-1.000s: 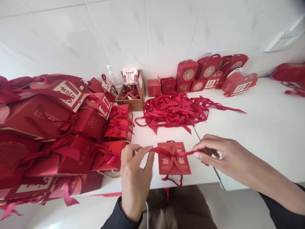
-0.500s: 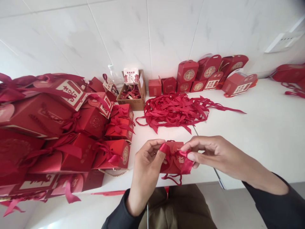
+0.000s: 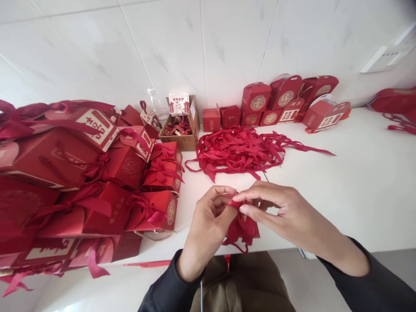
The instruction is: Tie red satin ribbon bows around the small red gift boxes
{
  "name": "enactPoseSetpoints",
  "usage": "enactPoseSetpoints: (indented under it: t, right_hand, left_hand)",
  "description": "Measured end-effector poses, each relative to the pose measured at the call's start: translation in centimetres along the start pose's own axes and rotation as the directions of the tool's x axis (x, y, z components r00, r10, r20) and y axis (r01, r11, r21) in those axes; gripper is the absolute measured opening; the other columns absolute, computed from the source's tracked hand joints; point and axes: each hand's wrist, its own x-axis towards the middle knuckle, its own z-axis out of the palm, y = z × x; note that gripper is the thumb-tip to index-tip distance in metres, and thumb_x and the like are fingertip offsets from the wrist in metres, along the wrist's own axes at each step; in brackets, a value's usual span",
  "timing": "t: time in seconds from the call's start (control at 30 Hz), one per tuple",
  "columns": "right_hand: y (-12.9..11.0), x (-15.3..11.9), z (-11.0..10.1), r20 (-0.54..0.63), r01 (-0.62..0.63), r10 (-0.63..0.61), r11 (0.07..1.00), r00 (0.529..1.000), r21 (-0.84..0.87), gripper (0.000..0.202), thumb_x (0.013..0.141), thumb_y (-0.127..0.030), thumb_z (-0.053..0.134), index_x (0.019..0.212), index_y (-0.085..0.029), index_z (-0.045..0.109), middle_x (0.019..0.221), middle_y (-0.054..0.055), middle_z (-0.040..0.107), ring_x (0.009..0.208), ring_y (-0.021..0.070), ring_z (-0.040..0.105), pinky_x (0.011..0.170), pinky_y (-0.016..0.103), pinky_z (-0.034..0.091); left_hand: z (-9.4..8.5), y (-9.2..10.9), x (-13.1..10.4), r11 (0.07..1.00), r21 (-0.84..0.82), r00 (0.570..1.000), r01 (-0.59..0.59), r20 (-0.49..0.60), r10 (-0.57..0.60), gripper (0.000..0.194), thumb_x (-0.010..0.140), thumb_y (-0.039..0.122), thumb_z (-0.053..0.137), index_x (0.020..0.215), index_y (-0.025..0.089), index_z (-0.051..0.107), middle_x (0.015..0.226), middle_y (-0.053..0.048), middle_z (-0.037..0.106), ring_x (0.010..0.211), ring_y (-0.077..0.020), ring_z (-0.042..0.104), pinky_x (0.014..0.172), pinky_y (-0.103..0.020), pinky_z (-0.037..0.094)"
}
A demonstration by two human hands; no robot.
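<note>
A small red gift box (image 3: pixel 252 229) lies at the table's front edge, largely hidden under my hands. Red satin ribbon (image 3: pixel 234 203) runs across its top. My left hand (image 3: pixel 212 221) pinches the ribbon between thumb and fingers from the left. From the right, my right hand (image 3: pixel 273 208) has thumb and forefinger closed on the same ribbon, its fingertips nearly meeting the left ones. Ribbon ends and a twisted red cord (image 3: pixel 238 248) hang down the near side of the box. How the ribbon is looped between the fingertips is hidden.
A tangled heap of red ribbons (image 3: pixel 240 151) lies just beyond my hands. To the left are piled red boxes with bows (image 3: pixel 104 208). A cardboard box (image 3: pixel 180 142) of small items and several upright red boxes (image 3: pixel 256 97) stand along the tiled wall.
My hands have come together over the box; the right hand moved left. The ribbon ends, held apart before, are now gathered at the fingertips.
</note>
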Motion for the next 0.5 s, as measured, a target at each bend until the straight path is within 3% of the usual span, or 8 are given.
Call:
enactPoseSetpoints:
  t: [0.1, 0.27, 0.4, 0.5]
  right_hand:
    - [0.1, 0.2, 0.3, -0.038, 0.038, -0.039, 0.999, 0.999, -0.027, 0.013, 0.097, -0.030, 0.063, 0.096, -0.027, 0.075, 0.093, 0.002, 0.073, 0.078, 0.0170, 0.067, 0.061, 0.025, 0.054]
    - [0.0, 0.4, 0.1, -0.085, -0.026, 0.023, 0.999, 0.996, -0.038, 0.010, 0.098, -0.028, 0.063, 0.096, -0.029, 0.072, 0.095, -0.002, 0.074, 0.078, 0.0147, 0.068, 0.062, 0.023, 0.054]
    - [0.0, 0.1, -0.2, -0.071, -0.055, 0.052, 0.997, 0.996, -0.049, 0.011, 0.098, -0.035, 0.064, 0.099, -0.030, 0.074, 0.098, -0.002, 0.075, 0.080, 0.0161, 0.070, 0.068, 0.026, 0.057]
    - [0.0, -0.3, -0.8, -0.024, -0.087, 0.085, 0.994, 0.996, -0.065, 0.016, 0.099, -0.038, 0.063, 0.109, -0.033, 0.074, 0.099, -0.002, 0.076, 0.077, 0.0164, 0.071, 0.068, 0.027, 0.058]
  left_hand:
    - [-0.2, 0.3, -0.1, 0.999, 0.039, 0.999, -0.019, 0.027, 0.018, 0.022, 0.086, 0.029, 0.070, 0.102, 0.019, 0.062, 0.088, -0.005, 0.076, 0.076, -0.0159, 0.071, 0.072, -0.026, 0.054]
    - [-0.5, 0.9, -0.8, 0.981, 0.189, 0.995, -0.053, 0.094, 0.036, 0.027, 0.095, 0.039, 0.060, 0.109, 0.017, 0.070, 0.096, -0.009, 0.074, 0.085, -0.0191, 0.068, 0.075, -0.029, 0.054]
    - [-0.3, 0.6, -0.6, 0.953, 0.292, 0.996, -0.080, 0.070, 0.062, 0.036, 0.098, 0.048, 0.055, 0.088, 0.017, 0.071, 0.086, -0.007, 0.070, 0.075, -0.0174, 0.064, 0.063, -0.026, 0.050]
    - [-0.1, 0.3, -0.2, 0.957, 0.271, 0.995, -0.099, -0.004, 0.104, 0.037, 0.099, 0.045, 0.055, 0.075, 0.018, 0.062, 0.075, -0.003, 0.065, 0.070, -0.0141, 0.060, 0.067, -0.024, 0.049]
